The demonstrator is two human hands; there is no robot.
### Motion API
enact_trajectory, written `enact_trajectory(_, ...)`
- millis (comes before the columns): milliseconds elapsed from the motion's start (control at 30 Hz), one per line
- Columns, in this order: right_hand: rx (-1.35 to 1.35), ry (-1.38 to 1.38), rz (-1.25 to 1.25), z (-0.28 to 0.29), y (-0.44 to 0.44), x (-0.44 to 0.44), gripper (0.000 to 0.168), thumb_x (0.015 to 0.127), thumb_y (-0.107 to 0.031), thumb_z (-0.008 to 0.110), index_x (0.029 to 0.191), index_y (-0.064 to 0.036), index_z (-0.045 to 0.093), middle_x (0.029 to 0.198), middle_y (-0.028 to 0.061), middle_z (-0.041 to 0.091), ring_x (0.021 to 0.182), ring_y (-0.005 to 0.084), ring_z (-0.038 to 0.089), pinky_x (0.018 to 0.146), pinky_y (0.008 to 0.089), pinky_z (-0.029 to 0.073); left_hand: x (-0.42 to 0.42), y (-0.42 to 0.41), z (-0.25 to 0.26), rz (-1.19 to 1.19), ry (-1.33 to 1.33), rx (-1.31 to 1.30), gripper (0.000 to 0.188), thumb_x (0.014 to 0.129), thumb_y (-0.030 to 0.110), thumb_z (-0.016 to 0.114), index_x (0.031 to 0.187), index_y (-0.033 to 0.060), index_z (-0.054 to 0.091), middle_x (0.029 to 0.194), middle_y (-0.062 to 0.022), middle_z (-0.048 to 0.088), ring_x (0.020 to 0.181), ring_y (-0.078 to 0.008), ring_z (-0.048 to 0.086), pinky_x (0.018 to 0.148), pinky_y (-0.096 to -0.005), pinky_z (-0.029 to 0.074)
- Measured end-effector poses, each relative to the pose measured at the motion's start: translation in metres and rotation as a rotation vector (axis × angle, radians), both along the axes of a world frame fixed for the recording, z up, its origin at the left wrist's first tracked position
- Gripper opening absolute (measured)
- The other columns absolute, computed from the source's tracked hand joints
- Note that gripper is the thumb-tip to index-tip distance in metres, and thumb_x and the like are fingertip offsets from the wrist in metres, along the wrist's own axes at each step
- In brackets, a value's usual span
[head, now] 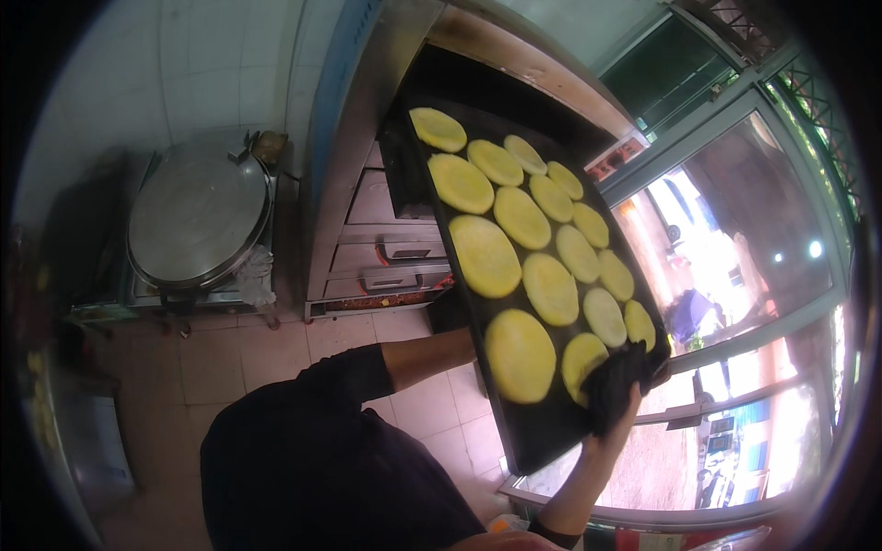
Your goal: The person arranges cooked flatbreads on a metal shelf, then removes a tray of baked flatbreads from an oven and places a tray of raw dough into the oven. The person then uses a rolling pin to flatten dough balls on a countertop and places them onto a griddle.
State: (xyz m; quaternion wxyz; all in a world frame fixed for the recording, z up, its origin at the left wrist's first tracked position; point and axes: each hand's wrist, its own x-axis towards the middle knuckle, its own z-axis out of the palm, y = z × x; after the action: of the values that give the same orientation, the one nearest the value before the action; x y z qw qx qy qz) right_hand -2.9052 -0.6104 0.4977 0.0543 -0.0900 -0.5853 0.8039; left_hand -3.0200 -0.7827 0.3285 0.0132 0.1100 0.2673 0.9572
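Note:
A large black baking tray (544, 437) is tilted across the middle of the view, its far end inside the opening of a deck oven (372, 41). Several flat yellow dough rounds (520, 355) lie on it in rows. My right hand (630, 403) grips the tray's near right edge through a black cloth (613, 386), which covers part of one round. My left forearm (431, 358) reaches beneath the tray from the left. The left hand itself is hidden behind the tray.
Lower oven decks with handles (412, 253) stand under the tray. To the left, a large round metal appliance with a lid (200, 210) rests on a stand against the tiled wall (213, 76). Glass doors (751, 206) close off the right side. The floor is tiled (275, 351).

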Motion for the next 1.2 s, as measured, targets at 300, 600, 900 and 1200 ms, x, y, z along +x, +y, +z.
enact_trajectory(300, 0.444, 0.271, 0.297, -0.047, -0.077, -0.168, 0.067, 0.109, -0.050, 0.032, 0.147, 0.003, 0.047, 0.137, 0.0155, 0.061, 0.124, 0.0251, 0.061, 0.103, 0.0372, 0.050, 0.034, -0.049, -0.074, 0.136, -0.212, -0.021, 0.034, 0.103, 0.019, 0.061, 0.132, 0.0029, 0.057, 0.126, -0.0086, 0.065, 0.112, -0.0190, 0.063, 0.096, -0.0360, 0.054)
enact_trajectory(600, 0.328, 0.118, 0.239, -0.018, -0.102, -0.217, 0.062, 0.106, -0.044, 0.048, 0.146, 0.003, 0.042, 0.136, 0.0154, 0.058, 0.119, 0.0265, 0.062, 0.092, 0.0400, 0.056, -0.019, -0.062, -0.097, 0.125, -0.451, 0.185, 0.031, 0.104, 0.017, 0.056, 0.132, 0.0047, 0.057, 0.122, -0.0049, 0.066, 0.111, -0.0134, 0.064, 0.094, -0.0293, 0.054)
enact_trajectory(900, 0.173, 0.175, -0.023, -0.181, 0.076, -0.035, 0.055, 0.110, -0.038, 0.040, 0.150, 0.000, 0.038, 0.146, 0.0166, 0.051, 0.134, 0.0326, 0.052, 0.113, 0.0457, 0.043, -0.126, -0.064, -0.066, 0.202, 0.082, 0.482, 0.021, 0.100, 0.009, 0.057, 0.120, 0.0095, 0.062, 0.119, -0.0073, 0.066, 0.115, -0.0202, 0.062, 0.098, -0.0437, 0.053)
enact_trajectory(1200, -0.076, -0.260, -0.612, -0.314, 0.147, 0.176, 0.059, 0.107, -0.049, 0.039, 0.145, -0.004, 0.044, 0.139, 0.0155, 0.055, 0.123, 0.0371, 0.059, 0.088, 0.0575, 0.058, -0.192, -0.112, 0.121, 0.490, -0.275, 0.094, 0.028, 0.090, 0.015, 0.070, 0.111, 0.0008, 0.059, 0.100, -0.0120, 0.062, 0.091, -0.0243, 0.061, 0.076, -0.0399, 0.053)
